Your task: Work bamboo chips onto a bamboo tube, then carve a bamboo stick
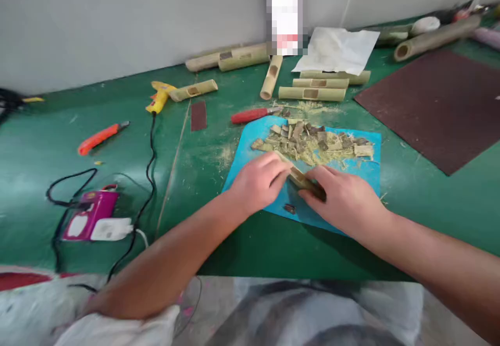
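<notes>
A short bamboo tube (pixel 299 177) with a notch cut in its side lies slantwise between my hands, above a blue mat (pixel 242 150). My right hand (pixel 344 192) grips its near right end, thumb on one side and fingers on the other. Around the far left part of the tube, my left hand (pixel 260 179) is closed, fingertips pressed together beside the notch. Whether a small thing is also between those fingertips, I cannot tell. Beyond my hands, bamboo chips and shavings (pixel 308 140) are heaped on the mat. A small dark chip (pixel 289 209) lies nearer me.
A red-handled knife (pixel 250 115) lies behind the mat. Several notched bamboo tubes (pixel 312 94) line the back, with white paper (pixel 336 49). Brown sheet (pixel 433 111) is right. Leftward are a yellow glue gun (pixel 158 98), orange cutter (pixel 99 138), purple power strip (pixel 91 213) and cords.
</notes>
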The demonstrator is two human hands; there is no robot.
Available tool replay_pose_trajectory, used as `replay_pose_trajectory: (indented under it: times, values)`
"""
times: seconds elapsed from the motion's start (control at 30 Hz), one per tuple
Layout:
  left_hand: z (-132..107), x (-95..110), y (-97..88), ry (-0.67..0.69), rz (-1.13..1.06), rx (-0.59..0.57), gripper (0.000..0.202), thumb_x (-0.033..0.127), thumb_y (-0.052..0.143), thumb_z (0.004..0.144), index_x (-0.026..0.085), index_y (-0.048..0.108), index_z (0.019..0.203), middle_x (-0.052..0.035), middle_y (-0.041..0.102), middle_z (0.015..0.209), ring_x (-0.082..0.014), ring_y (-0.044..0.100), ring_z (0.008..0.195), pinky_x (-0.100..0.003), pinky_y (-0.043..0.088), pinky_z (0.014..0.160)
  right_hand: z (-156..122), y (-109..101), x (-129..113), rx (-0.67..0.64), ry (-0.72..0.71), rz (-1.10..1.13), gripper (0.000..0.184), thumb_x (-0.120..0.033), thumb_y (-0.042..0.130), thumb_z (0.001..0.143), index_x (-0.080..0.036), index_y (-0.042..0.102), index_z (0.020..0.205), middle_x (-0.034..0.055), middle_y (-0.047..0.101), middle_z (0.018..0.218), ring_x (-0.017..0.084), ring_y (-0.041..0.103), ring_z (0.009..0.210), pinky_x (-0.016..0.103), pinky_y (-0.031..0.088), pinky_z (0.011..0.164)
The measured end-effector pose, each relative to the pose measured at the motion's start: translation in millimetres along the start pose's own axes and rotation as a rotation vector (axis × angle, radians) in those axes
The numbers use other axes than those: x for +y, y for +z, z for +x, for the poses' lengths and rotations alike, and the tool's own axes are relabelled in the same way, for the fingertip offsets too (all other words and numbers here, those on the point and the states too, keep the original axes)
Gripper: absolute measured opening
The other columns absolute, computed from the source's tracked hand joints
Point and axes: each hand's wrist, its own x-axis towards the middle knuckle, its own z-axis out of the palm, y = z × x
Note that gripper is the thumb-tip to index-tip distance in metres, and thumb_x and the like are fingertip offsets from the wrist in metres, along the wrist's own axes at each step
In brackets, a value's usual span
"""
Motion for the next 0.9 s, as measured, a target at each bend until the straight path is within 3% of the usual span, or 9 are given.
replay_pose_trajectory:
  times: [0.13,0.33,0.47,0.57,0.7,0.8,0.9]
  values:
    - [1.0,-9.0,-7.2,-0.078,0.051,0.036,0.016,0.019,0.057,0.1,0.014,0.072,0.095,-0.0052,0.069,0.086,-0.0148,0.067,0.08,-0.027,0.056,0.076,0.4,-1.8,-0.8,0.01,-0.01,-0.002,0.017,-0.031,0.06,0.091,-0.018,0.066,0.1,0.005,0.072,0.089,0.02,0.063,0.07,0.03,0.028,0.056]
    - [2.1,-6.2,-6.8,-0.049,0.051,0.056,0.016,0.019,0.057,0.1,0.013,0.071,0.097,-0.0071,0.069,0.088,-0.0151,0.067,0.08,-0.027,0.057,0.075,-0.4,-1.4,-0.5,0.037,-0.012,-0.008,0.015,-0.031,0.059,0.09,-0.019,0.066,0.097,0.0051,0.073,0.088,0.018,0.062,0.066,0.03,0.026,0.054]
    - [2.8,-7.0,-7.8,-0.02,0.01,0.011,0.015,0.019,0.057,0.1,0.013,0.072,0.101,-0.0063,0.07,0.088,-0.0147,0.067,0.081,-0.026,0.057,0.076,-0.8,-1.4,-0.9,0.038,-0.009,-0.022,0.017,-0.032,0.06,0.09,-0.019,0.067,0.098,0.0055,0.073,0.09,0.019,0.062,0.068,0.031,0.025,0.054]
    - [2.9,-8.3,-8.2,-0.059,0.035,0.054,0.015,0.018,0.058,0.1,0.014,0.072,0.096,-0.0059,0.069,0.087,-0.0142,0.067,0.079,-0.026,0.057,0.075,-0.6,-1.4,-1.0,0.031,-0.007,-0.02,0.017,-0.032,0.059,0.09,-0.019,0.067,0.098,0.0054,0.073,0.09,0.019,0.063,0.069,0.031,0.026,0.055]
    - [2.6,-7.6,-7.5,-0.027,-0.003,-0.007,0.016,0.021,0.056,0.101,0.014,0.071,0.101,-0.0063,0.07,0.088,-0.0152,0.067,0.081,-0.028,0.057,0.076,-0.2,-1.5,-1.0,0.032,-0.002,-0.026,0.016,-0.032,0.06,0.09,-0.019,0.067,0.098,0.0056,0.073,0.091,0.019,0.063,0.069,0.031,0.025,0.054]
    - [3.1,-6.9,-8.0,-0.067,0.026,0.034,0.017,0.019,0.056,0.101,0.014,0.072,0.097,-0.0072,0.069,0.089,-0.0154,0.067,0.082,-0.028,0.057,0.077,0.0,-1.8,-1.2,0.022,0.005,-0.016,0.017,-0.032,0.06,0.09,-0.02,0.066,0.099,0.0047,0.073,0.09,0.019,0.063,0.07,0.031,0.026,0.055]
    - [3.7,-6.0,-9.2,-0.036,-0.001,0.0,0.018,0.02,0.055,0.101,0.014,0.072,0.099,-0.0064,0.068,0.086,-0.0149,0.066,0.079,-0.027,0.056,0.073,-0.1,-1.7,-1.2,0.014,0.002,-0.022,0.018,-0.033,0.06,0.091,-0.019,0.066,0.1,0.0051,0.073,0.092,0.02,0.064,0.071,0.031,0.027,0.056]
